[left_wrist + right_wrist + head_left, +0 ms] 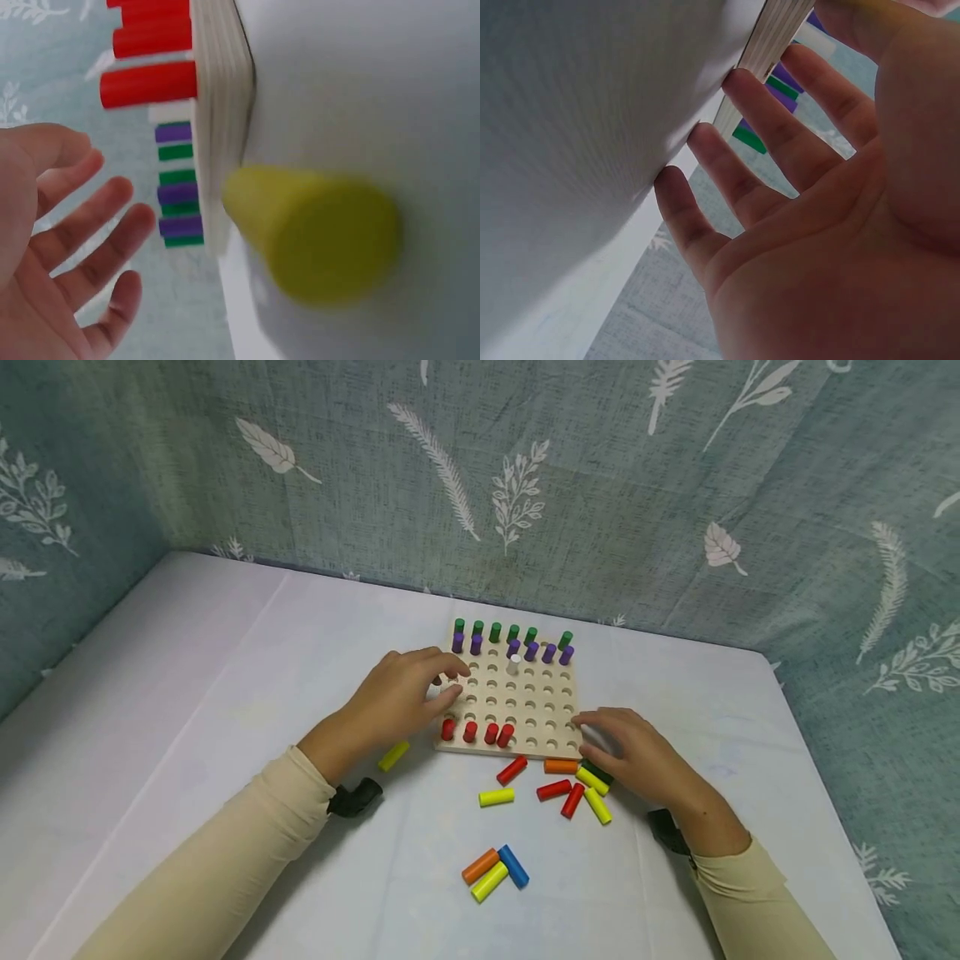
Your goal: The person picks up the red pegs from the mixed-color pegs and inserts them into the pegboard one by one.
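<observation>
A wooden pegboard (pixel 521 713) lies flat on the table, with green pegs (pixel 496 632) along its far row, purple pegs (pixel 531 652) in the row before it, a white peg (pixel 513 665) and several red pegs (pixel 469 732) at the near left. My left hand (pixel 397 693) hovers at the board's left side, fingers apart and holding nothing; in the left wrist view its palm (pixel 45 300) is bare. At the near right corner, my right hand (pixel 637 756) touches the board's edge. Its fingers (pixel 772 131) are nearly straight, some tips on the tabletop.
Loose red (pixel 512 769), yellow (pixel 497 797), orange (pixel 561 767) and dark green (pixel 596 773) pegs lie before the board. Nearer me are an orange (pixel 480 866), a yellow (pixel 490 882) and a blue peg (pixel 513 867). Another yellow peg (pixel 393 756) lies beneath my left wrist.
</observation>
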A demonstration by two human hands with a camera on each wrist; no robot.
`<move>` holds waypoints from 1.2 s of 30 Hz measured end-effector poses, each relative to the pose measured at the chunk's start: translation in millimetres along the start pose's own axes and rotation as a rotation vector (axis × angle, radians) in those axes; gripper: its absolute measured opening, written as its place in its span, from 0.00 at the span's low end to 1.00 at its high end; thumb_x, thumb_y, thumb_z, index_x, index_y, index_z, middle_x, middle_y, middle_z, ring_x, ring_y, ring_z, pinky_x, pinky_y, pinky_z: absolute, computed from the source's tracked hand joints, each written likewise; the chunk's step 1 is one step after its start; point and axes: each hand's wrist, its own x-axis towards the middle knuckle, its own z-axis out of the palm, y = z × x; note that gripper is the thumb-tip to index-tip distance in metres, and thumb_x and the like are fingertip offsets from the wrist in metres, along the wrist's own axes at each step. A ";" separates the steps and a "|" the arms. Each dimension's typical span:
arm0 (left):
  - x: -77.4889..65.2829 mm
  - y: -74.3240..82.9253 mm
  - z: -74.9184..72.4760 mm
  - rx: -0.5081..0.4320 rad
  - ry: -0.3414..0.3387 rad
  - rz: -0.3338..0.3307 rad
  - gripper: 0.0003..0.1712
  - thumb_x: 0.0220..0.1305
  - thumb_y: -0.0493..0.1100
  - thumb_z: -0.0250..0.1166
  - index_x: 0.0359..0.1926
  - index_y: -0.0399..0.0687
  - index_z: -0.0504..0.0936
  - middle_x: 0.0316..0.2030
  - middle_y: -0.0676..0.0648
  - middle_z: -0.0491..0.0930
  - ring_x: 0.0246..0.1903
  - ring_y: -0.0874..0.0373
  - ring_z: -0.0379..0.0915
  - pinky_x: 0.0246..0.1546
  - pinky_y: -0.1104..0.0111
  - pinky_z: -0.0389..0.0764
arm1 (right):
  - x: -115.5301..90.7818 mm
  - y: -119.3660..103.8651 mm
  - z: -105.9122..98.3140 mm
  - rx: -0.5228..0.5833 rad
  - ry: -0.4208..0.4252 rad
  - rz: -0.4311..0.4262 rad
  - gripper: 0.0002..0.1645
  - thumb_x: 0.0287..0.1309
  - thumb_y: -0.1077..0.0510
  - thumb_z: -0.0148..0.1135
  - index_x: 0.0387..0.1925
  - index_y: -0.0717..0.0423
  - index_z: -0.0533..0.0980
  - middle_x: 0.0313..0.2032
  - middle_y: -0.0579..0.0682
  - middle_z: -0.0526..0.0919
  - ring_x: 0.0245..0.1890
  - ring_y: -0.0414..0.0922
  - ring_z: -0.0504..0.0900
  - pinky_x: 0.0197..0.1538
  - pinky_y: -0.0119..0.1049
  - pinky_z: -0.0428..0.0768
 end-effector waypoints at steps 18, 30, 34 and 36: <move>-5.4 -27.3 2.6 -0.056 -0.183 -0.191 0.31 0.66 0.49 0.67 0.69 0.56 0.71 0.57 0.44 0.78 0.54 0.49 0.78 0.54 0.51 0.79 | -1.8 -4.9 -0.3 -0.014 -0.016 0.027 0.28 0.65 0.49 0.65 0.65 0.46 0.74 0.66 0.57 0.74 0.69 0.60 0.67 0.68 0.62 0.66; -5.5 -32.6 8.9 0.001 -0.247 -0.131 0.33 0.65 0.54 0.68 0.69 0.60 0.72 0.60 0.42 0.76 0.60 0.45 0.74 0.59 0.45 0.75 | -3.8 -4.8 0.7 -0.010 -0.018 0.024 0.27 0.65 0.49 0.65 0.65 0.46 0.74 0.66 0.57 0.75 0.69 0.60 0.68 0.68 0.61 0.68; -4.8 -33.3 10.0 0.008 -0.238 -0.137 0.33 0.65 0.54 0.68 0.70 0.61 0.72 0.60 0.43 0.75 0.59 0.46 0.74 0.58 0.45 0.75 | -5.1 -7.1 -2.7 -0.014 0.036 -0.019 0.25 0.65 0.51 0.66 0.63 0.47 0.76 0.66 0.55 0.75 0.68 0.58 0.69 0.68 0.60 0.68; -5.0 -33.1 10.0 0.007 -0.236 -0.146 0.34 0.64 0.55 0.68 0.70 0.62 0.72 0.60 0.43 0.75 0.59 0.46 0.74 0.58 0.46 0.75 | -6.5 -9.8 -4.5 -0.002 0.069 -0.047 0.24 0.64 0.53 0.66 0.61 0.49 0.77 0.66 0.53 0.75 0.69 0.57 0.69 0.68 0.59 0.69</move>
